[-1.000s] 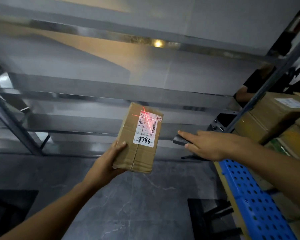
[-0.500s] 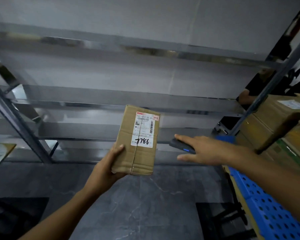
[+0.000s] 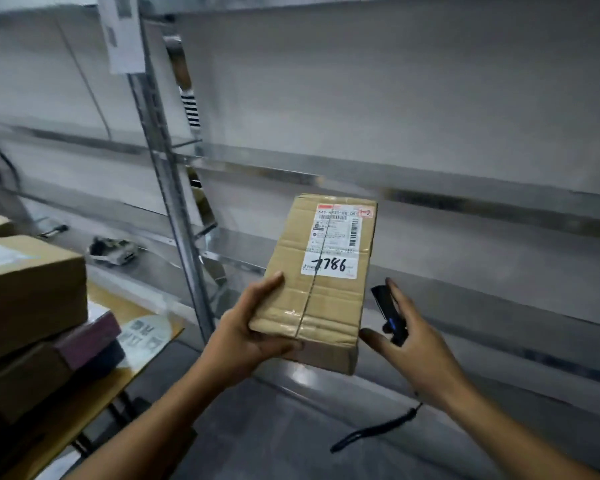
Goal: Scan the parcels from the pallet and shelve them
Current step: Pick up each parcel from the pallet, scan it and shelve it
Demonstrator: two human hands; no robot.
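- A left hand (image 3: 246, 337) grips a parcel (image 3: 321, 282) by its lower left corner, thumb on the front face and fingers curled beneath the bottom edge.
- The parcel is a tall, narrow box of plain brown cardboard, creased and slightly dented, sealed with clear glossy tape down its middle seam. It is held upright in the air in front of the shelving, tilted slightly to the right.
- A white shipping label (image 3: 336, 242) covers the upper right of its front, with printed barcodes and "7786" handwritten in black marker.
- A right hand (image 3: 416, 344) holds a scanner (image 3: 388, 313) just right of the parcel: forefinger straight along its side, thumb spread toward the box.
- The scanner is small, black, slim and block-shaped, with a tiny blue light. A dark cord strap (image 3: 371, 433) hangs from the wrist.
- Behind stands a metal shelf rack (image 3: 465, 258) with smooth, dull grey shelves and shiny edges, blurred in places.
- A slotted steel post (image 3: 174, 209) rises at centre left, with a white paper tag (image 3: 122, 32) at its top.
- At left, a pale wooden table (image 3: 94, 393) carries stacked brown cardboard boxes (image 3: 28, 289) and a flat maroon box (image 3: 90, 336).
- The floor (image 3: 274, 438) is dark grey stone with a faint sheen.
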